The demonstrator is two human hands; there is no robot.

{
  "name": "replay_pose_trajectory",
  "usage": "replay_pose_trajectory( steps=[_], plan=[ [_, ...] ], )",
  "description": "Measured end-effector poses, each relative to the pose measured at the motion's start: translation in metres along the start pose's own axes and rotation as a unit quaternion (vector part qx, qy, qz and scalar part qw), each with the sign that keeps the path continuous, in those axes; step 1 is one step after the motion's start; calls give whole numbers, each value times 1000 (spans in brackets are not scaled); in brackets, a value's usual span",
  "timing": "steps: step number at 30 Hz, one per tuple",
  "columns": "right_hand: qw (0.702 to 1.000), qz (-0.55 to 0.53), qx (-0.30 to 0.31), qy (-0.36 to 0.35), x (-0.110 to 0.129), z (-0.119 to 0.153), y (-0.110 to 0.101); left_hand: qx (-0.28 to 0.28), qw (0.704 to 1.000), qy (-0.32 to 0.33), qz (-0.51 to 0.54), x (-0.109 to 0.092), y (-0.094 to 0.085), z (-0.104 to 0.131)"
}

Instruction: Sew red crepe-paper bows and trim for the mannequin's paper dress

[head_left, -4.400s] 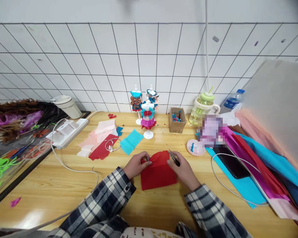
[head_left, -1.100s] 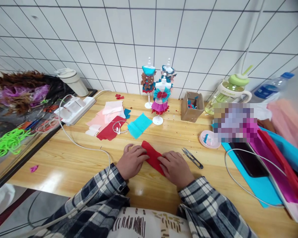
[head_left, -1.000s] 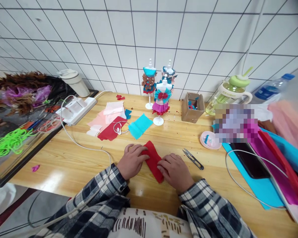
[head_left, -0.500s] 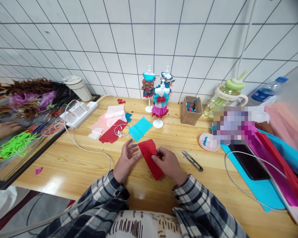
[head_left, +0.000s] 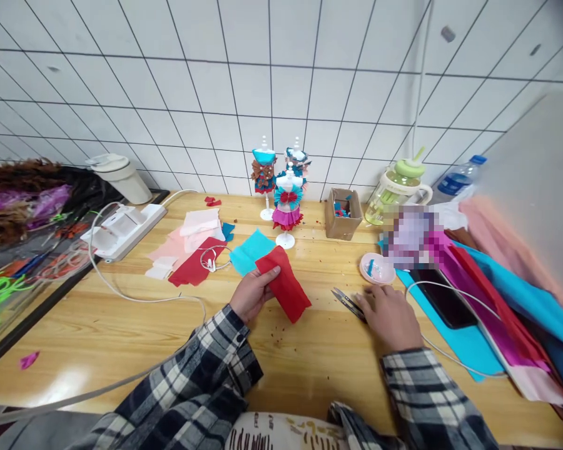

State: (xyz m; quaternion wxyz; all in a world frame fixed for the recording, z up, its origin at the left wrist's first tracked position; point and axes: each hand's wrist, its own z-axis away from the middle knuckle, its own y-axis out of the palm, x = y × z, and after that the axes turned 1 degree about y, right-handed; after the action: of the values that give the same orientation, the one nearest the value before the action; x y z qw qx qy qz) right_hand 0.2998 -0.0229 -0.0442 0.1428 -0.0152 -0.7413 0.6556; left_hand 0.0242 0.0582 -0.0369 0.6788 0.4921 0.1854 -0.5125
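A person in a plaid shirt works at a wooden table, left hand pinching a strip of red crepe paper between thumb and fingers. The strip is raised at a slant in front of the person, its upper end overlapping a turquoise sheet from the camera's angle, its lower end angled toward the right. The right hand reaches to the handle end of a pair of thread snips, fingers curled over it; whether they have closed on the tool cannot be told. The snips lie on the table, blades pointing toward the far left.

Just beyond the right hand sits a small pink dish holding a blue scrap and tiny pale pieces. Three miniature dress forms in ruffled outfits stand grouped near the tiled wall, left of an open cardboard box of colored scraps. Pale pink pieces and a dark red one lie to the left, a thin white cord looped over the latter. At right, a black smartphone rests on bright blue material, near a green-lidded bottle. A white power strip and a white tumbler stand at far left.
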Motion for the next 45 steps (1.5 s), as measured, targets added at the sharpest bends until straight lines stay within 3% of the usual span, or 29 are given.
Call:
replay_pose_trajectory(
  steps=[4,10,16,20,23,26,29,33,42,45],
  plan=[
    [998,11,59,-23,-26,8,9,-2,1000,-12,8,7,-7,-7],
    [997,-16,58,-56,-15,8,12,3,1000,-1,15,13,-9,-4],
    [987,-25,128,-92,-8,2,7,-8,999,14,30,15,-6,-4],
    [987,-7,119,-104,15,2,-11,-15,998,36,46,18,-5,-6],
    [986,-138,63,-65,48,-4,-14,-9,997,58,48,21,-6,-7],
    [935,-353,26,-36,81,-12,5,-2,996,78,41,23,-6,-7],
    [895,-444,27,-33,99,-12,30,-5,995,90,46,23,-5,-6],
    [902,-427,63,-25,98,-4,42,-8,993,102,53,22,-4,-5],
    [878,-436,168,-100,111,10,35,5,993,114,19,27,-4,-4],
    [893,-403,177,-99,111,10,34,11,994,106,10,27,-4,-3]
  ],
)
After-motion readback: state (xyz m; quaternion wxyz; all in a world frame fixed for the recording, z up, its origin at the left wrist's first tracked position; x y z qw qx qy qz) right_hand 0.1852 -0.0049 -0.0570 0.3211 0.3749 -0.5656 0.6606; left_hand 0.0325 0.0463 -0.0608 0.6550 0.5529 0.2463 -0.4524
